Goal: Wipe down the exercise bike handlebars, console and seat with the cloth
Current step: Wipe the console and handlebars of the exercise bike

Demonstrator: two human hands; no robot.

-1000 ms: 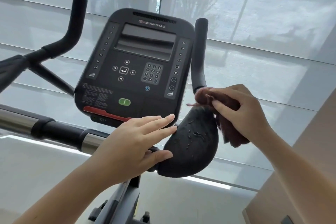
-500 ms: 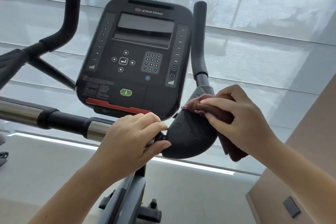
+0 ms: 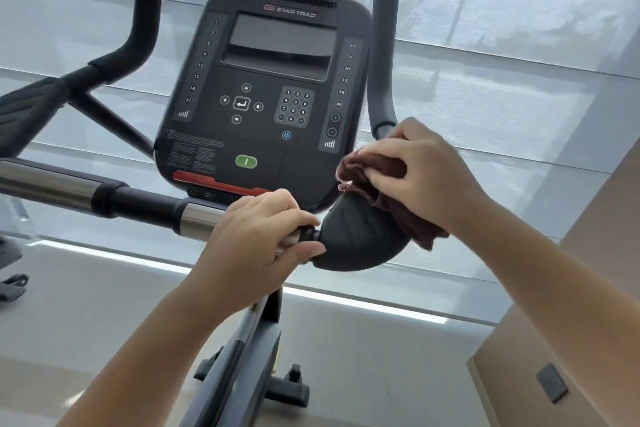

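A black Star Trac console (image 3: 273,97) stands in the middle, tilted toward me. Below it runs the handlebar (image 3: 104,199), chrome and black, with upright horns at the left (image 3: 142,24) and right (image 3: 382,59). A rounded black elbow pad (image 3: 356,239) sits at the bar's right end. My right hand (image 3: 419,177) is closed on a dark red cloth (image 3: 412,218) and presses it on the pad's upper right side. My left hand (image 3: 263,239) grips the bar just left of the pad. The seat is out of view.
The bike's post and base feet (image 3: 287,388) stand on a pale floor. Window blinds fill the background. A beige wall with a dark plate (image 3: 552,383) is at the lower right. Part of another machine (image 3: 12,284) shows at the left edge.
My left hand has gone from lying flat with spread fingers to gripping the bar. My right hand with the cloth stayed at the top of the pad. The view shifted slightly.
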